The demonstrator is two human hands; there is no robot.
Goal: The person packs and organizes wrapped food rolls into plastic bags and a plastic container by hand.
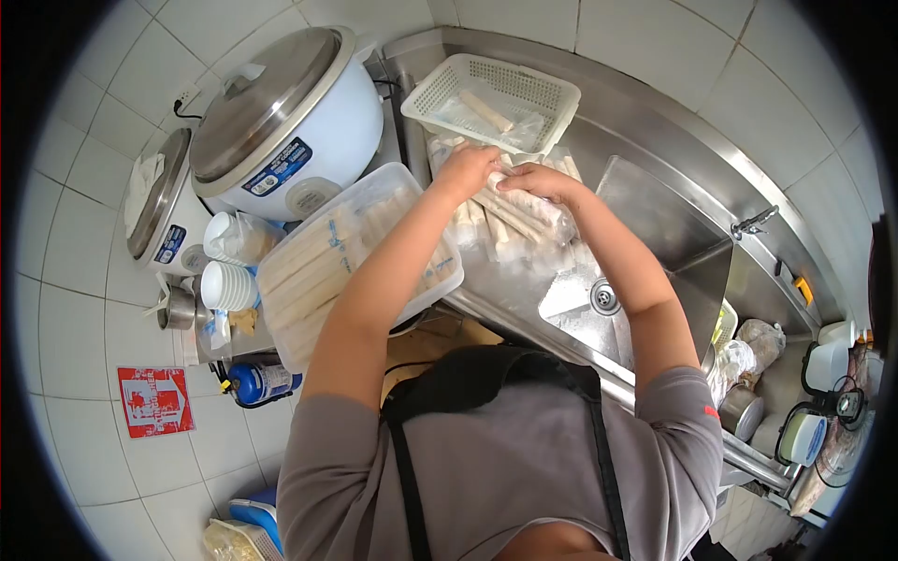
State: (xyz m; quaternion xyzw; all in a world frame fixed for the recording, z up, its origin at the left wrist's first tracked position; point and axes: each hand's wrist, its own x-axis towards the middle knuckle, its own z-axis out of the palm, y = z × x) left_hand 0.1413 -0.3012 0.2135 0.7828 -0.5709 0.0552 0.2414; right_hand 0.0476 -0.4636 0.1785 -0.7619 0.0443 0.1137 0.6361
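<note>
Both hands meet over the metal sink counter, at a clear plastic bag (528, 213) of pale, stick-shaped pieces. My left hand (470, 171) is closed on the bag's top end, and my right hand (543, 181) pinches the plastic just beside it. More bagged pale sticks lie beneath and around the hands. Behind them stands a white perforated basket (566, 103) with one pale stick (486, 110) in plastic. To the left, a large clear tub (453, 278) holds long pale sticks in bags, partly behind my left forearm.
Large rice cookers (318, 131) stand at the left, with stacked white cups (227, 285) in front. The steel sink (669, 220) with its drain (604, 296) is at the right, below a tap (754, 222). A blue fire extinguisher (260, 382) is at the lower left.
</note>
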